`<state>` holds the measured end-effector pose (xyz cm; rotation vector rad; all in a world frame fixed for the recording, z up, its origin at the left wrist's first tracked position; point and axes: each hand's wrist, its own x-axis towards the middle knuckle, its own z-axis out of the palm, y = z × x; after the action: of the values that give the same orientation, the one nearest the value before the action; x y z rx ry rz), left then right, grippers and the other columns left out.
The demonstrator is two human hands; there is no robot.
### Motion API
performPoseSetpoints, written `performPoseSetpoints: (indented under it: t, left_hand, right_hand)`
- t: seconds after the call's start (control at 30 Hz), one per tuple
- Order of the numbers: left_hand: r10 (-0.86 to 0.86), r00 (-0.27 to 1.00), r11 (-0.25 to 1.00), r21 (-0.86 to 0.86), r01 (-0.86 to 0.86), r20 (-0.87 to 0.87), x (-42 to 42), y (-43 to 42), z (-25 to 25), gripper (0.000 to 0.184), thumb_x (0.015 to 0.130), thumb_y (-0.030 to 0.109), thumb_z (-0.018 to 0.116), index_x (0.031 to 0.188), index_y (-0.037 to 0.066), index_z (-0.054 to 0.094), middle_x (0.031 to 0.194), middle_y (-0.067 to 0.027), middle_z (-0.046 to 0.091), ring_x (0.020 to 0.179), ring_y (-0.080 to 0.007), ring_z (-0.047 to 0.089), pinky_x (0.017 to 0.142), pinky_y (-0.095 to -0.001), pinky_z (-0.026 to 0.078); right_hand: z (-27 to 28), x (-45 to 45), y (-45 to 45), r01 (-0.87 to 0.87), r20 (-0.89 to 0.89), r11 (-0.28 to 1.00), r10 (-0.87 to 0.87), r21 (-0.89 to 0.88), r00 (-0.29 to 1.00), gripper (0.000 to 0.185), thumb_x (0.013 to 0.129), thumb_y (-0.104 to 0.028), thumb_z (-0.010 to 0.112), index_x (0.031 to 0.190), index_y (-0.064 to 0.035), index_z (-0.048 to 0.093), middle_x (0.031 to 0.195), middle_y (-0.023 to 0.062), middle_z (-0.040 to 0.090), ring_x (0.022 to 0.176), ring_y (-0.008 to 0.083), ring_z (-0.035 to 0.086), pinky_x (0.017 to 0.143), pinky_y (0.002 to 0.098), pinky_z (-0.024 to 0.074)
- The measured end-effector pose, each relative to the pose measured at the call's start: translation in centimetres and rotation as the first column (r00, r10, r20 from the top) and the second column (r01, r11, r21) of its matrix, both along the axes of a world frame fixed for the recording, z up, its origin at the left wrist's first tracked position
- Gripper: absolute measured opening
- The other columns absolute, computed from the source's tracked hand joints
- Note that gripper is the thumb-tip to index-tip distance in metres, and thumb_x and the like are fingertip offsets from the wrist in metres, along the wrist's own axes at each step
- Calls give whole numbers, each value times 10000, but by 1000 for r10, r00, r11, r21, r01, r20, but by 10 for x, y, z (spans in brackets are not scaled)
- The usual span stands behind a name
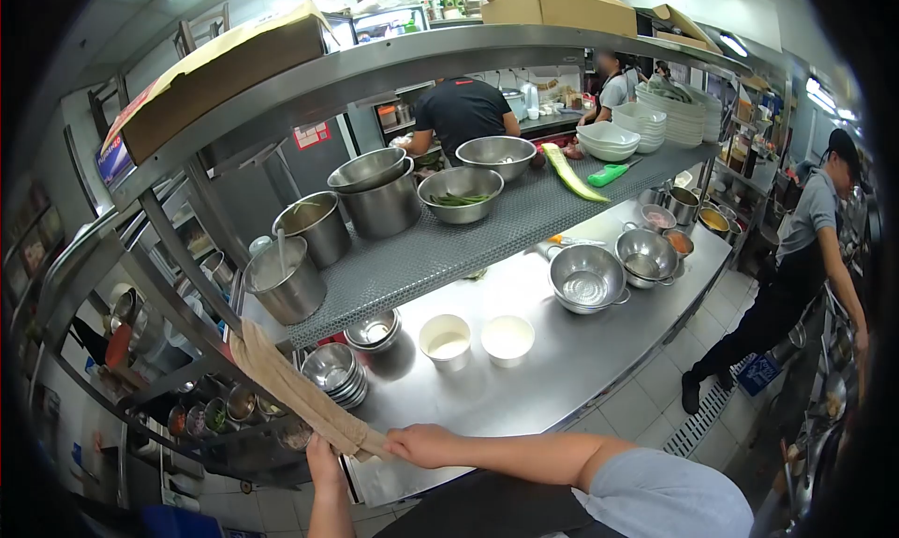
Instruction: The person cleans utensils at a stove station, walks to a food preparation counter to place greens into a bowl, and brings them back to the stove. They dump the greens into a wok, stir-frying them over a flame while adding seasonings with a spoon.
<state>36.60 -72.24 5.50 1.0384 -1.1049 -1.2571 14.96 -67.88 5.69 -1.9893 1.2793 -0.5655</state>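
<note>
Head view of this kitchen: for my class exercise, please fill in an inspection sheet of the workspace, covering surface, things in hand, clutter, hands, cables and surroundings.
Surface: steel counter, its near middle bare and shiny.
Things in hand: tan cloth, stretched long, slanting up toward the shelf's left end.
Clutter: two white tubs and stacked steel bowls on the counter; pots, bowls, a cut green vegetable and a green-handled knife on the shelf.
Hands: left hand and right hand both grip the cloth's near end.
Cables: nothing seen.
Surroundings: tiled floor; a co-worker at right, others behind the shelf.
</note>
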Motion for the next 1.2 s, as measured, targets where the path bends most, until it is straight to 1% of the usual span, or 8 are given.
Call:
performPoseSetpoints:
  t: [0.2,0.37,0.47,0.57,0.77,0.93,1.13,1.2]
  left_hand:
    - [-87,994,996,5,87,73,-15,17,3,252,957,192,518,1085,0,617,967,-44,653,829,-132,601,740,-288,475]
    - [-136,990,991,-17,136,34,-31,27,-7,234,963,185,522,1083,3,606,913,-43,651,733,-151,599,635,-299,489]
    - [-94,995,995,42,93,22,-41,29,-1,230,960,179,537,1095,2,597,951,-63,649,752,-166,616,663,-316,508]
    - [-151,989,983,107,150,-1,-43,16,-15,235,949,169,561,1114,5,589,984,-69,645,797,-179,641,697,-322,525]
    - [-392,772,911,96,400,500,0,-1,3,260,926,159,593,1147,24,574,987,-62,655,823,-163,652,687,-290,533]
    - [-93,995,995,-34,94,29,30,-16,34,99,923,172,573,923,95,510,840,-23,623,671,-100,572,557,-214,422]
    - [-277,712,918,42,395,-646,-26,-4,47,428,978,291,459,1337,59,470,1235,-131,604,1191,-261,553,1029,-437,428]
    - [-157,699,923,148,355,-697,-48,18,36,443,980,328,443,1314,39,489,1228,-144,606,1151,-276,579,982,-440,464]
  right_hand:
    - [-5,2,1,18,-56,998,-15,53,998,332,985,-327,434,1150,-67,558,994,210,652,941,409,616,813,500,477]
    - [-4,-2,-41,255,317,849,-110,-463,942,477,949,-191,467,1395,-30,412,1210,202,567,1126,362,550,935,443,452]
    - [41,10,-58,44,604,989,48,-138,795,445,949,-266,498,1299,6,471,1028,225,631,1008,402,597,871,464,463]
    - [64,23,-49,-81,275,996,86,-30,957,357,951,-290,502,1151,6,511,993,244,626,965,417,603,836,475,461]
    - [35,24,-61,82,251,994,-61,-74,966,338,924,-299,550,1102,-19,488,975,254,622,928,429,607,806,491,464]
    - [41,12,-57,201,332,951,-116,-234,936,399,882,-276,602,1168,-28,477,1040,247,616,963,434,596,837,471,473]
    - [43,36,-45,-78,623,991,-5,106,782,421,954,-343,556,1205,-15,472,1141,211,611,1074,309,603,898,409,465]
    - [10,57,-58,184,696,978,-64,-99,715,419,982,-373,517,1199,-16,476,1127,185,624,1077,252,602,895,384,464]
